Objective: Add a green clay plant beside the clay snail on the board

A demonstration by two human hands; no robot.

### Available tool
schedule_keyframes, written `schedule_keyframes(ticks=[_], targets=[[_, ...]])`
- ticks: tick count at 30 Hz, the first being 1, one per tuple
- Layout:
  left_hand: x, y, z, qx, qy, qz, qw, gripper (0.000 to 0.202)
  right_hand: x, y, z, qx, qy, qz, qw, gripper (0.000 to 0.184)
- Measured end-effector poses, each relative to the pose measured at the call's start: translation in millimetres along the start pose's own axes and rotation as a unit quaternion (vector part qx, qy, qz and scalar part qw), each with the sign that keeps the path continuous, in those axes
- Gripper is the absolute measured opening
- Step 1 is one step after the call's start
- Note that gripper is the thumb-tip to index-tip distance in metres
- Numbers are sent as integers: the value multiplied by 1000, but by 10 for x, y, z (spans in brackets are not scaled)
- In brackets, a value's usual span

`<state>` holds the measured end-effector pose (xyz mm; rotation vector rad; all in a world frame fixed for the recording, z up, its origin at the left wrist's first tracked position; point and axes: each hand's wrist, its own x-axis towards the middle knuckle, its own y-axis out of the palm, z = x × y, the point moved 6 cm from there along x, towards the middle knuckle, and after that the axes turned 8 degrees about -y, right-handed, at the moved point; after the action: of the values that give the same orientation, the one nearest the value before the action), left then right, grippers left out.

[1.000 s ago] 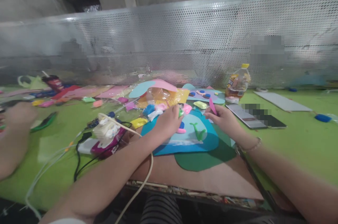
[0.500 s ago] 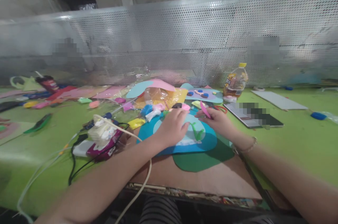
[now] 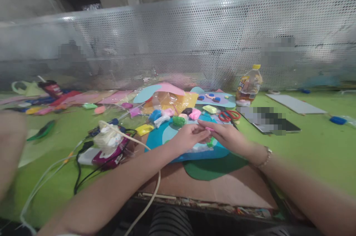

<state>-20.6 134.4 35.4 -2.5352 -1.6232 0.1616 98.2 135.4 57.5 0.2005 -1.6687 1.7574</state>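
My left hand [image 3: 190, 135] and my right hand [image 3: 226, 135] meet fingertip to fingertip over a blue cut-out sheet [image 3: 155, 143]. Pinched between them is a pink clay-like piece [image 3: 210, 129], mostly covered by the fingers. Both hands are closed around it, though the left fingertips are partly hidden. Beneath the hands, the sheet carries a paler blue shape, a white strip [image 3: 194, 149] and a green clay-like form [image 3: 210, 142], largely covered. A dark green cut-out [image 3: 214, 169] lies under the sheet, on a brown board [image 3: 222, 191].
Small colored packets, including a green one [image 3: 179, 120], lie behind the sheet. Red-handled scissors [image 3: 229, 115], a bottle [image 3: 249, 84] and a tablet-like device [image 3: 271, 121] are rightward. Cables and a purple box [image 3: 109, 160] sit leftward. Another person's arm [image 3: 11, 147] enters left.
My right hand has moved left and slightly down with the pink piece. My left hand has shifted right to meet it. A blurred arm has appeared at the left edge.
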Motion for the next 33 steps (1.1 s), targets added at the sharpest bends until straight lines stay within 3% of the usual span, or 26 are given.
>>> schedule_keyframes(ticks=[4,8,15,20,25,30,33], targets=[[-21,-2,13,-38,-14,2,999,41,15,-16,68,-6,14,-15,1000,41],[-28,-29,-4,-60,-19,-10,998,38,24,-48,107,-8,28,-51,998,41],[5,-70,23,-81,-13,-3,997,32,40,-117,149,8,-55,-136,989,20],[28,-69,52,-89,-6,29,996,38,6,-148,102,28,-50,-165,985,15],[5,-66,-2,-88,7,29,996,38,-4,-187,106,27,-70,-167,983,13],[-11,-59,-30,-84,9,23,996,32,-4,-191,173,-10,-128,-121,984,16],[-15,-57,-29,-93,8,20,995,30,-5,-221,183,-13,-126,-116,985,14]])
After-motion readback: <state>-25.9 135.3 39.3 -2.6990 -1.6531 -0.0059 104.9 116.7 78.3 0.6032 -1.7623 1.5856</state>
